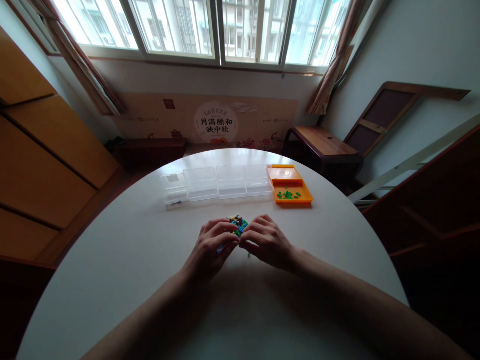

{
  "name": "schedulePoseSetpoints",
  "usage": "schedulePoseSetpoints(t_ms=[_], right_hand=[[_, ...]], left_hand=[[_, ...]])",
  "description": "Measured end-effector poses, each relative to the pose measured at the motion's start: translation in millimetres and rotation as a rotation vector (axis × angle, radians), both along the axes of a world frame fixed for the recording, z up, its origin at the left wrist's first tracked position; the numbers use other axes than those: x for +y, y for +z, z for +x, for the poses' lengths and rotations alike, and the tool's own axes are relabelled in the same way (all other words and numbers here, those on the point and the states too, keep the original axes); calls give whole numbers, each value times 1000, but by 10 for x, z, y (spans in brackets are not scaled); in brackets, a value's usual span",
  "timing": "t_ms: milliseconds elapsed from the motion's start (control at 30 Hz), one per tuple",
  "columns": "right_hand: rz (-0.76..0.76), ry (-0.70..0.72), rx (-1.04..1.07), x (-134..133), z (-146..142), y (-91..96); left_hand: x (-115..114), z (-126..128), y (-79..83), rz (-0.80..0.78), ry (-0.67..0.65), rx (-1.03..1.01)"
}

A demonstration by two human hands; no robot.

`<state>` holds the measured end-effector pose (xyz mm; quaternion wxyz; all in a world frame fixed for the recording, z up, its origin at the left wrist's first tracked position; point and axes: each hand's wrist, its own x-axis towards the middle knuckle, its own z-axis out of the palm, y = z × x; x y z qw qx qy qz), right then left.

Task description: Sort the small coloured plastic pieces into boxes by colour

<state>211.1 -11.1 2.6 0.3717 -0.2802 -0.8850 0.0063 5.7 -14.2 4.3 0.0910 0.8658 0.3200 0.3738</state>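
Both my hands rest on a round white table (131, 260), fingers curled inward over a small heap of tiny coloured pieces (238, 223). My left hand (210, 247) pinches at the heap's left side, with something blue showing under its fingers. My right hand (267, 241) pinches at the right side, fingertips almost touching the left hand's. A small green piece lies just under the right fingers. What each pinch holds is too small to name.
Beyond the heap stands a row of clear plastic boxes (217, 182). At its right end, an open orange box (291, 186) holds several green pieces. A wooden bench (322, 142) stands past the table, with cabinets at left.
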Motion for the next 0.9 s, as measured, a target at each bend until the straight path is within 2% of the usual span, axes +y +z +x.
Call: schedulePoseSetpoints(t_ms=[200, 433, 500, 700, 800, 900], right_hand=[[-67, -60, 80, 61, 88, -49], [-80, -143, 100, 178, 220, -96], [-91, -237, 125, 258, 310, -119], [-156, -674, 288, 548, 730, -172], [-204, -802, 330, 627, 889, -189], [-217, -871, 319, 655, 954, -209]], left_hand=[[-40, 4, -15, 48, 61, 89], [-85, 26, -3, 166, -47, 290], [-85, 27, -3, 185, -59, 325], [-64, 17, -30, 170, -100, 329], [-63, 14, -38, 150, -86, 332], [-62, 9, -54, 142, -59, 347]])
